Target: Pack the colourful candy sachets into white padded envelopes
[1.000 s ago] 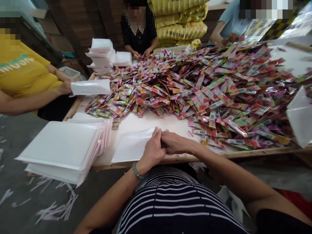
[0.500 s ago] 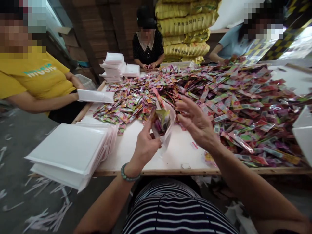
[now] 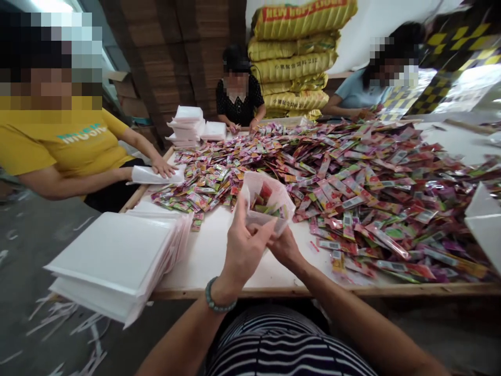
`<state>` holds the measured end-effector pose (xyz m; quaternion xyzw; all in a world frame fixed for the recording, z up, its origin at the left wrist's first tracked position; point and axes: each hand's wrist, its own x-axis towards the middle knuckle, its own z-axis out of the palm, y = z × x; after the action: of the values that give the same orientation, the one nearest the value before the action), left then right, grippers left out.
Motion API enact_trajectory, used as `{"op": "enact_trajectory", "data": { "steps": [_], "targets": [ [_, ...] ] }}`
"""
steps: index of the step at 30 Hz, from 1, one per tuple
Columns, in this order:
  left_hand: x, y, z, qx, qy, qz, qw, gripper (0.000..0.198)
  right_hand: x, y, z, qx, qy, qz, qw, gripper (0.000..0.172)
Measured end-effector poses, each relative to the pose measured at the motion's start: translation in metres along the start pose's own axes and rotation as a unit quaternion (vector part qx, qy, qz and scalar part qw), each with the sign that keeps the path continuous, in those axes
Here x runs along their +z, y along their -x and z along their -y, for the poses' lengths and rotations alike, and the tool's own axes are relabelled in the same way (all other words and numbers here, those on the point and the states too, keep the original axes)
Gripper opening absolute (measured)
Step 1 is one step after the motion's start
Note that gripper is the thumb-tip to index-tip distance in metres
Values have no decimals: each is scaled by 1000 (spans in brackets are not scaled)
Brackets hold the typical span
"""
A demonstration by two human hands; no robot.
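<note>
A white padded mailer bag (image 3: pixel 288 201) is held up over the table, its mouth gaping toward me. Inside it lie several small colourful packets (image 3: pixel 270 203). My left hand (image 3: pixel 248 243) grips the bag's near left side, thumb across the front edge. Beneath the bag, on its right, my right hand (image 3: pixel 287 245) wraps around the lower part; some of its fingers are hidden behind the bag. Just beyond both hands spreads a large heap of the same shiny packets (image 3: pixel 352 193).
A stack of white padded bags (image 3: pixel 113 250) overhangs the table's front left edge; more bags (image 3: pixel 186 125) stand farther back. Left, a person in a yellow shirt (image 3: pixel 78 141) presses a white bag. Two other people sit beyond the heap. Wooden strips edge the table (image 3: pixel 203 293).
My right hand has come from the open air right of the bag to grip it underneath. The bag's mouth now stands wider, with packets lower inside. The person at left has laid a hand on their bag.
</note>
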<state>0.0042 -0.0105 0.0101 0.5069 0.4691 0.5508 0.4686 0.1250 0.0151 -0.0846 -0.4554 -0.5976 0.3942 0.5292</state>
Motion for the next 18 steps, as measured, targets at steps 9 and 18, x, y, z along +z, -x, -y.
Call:
{"op": "enact_trajectory", "data": {
  "steps": [9,18],
  "targets": [
    [-75,-49,27,22,-91,150,984,60,-28,-38,31,89,-184,51,978,32],
    [-44,-40,58,1,-22,182,983,59,-49,-26,15,74,-166,108,977,35]
  ]
}}
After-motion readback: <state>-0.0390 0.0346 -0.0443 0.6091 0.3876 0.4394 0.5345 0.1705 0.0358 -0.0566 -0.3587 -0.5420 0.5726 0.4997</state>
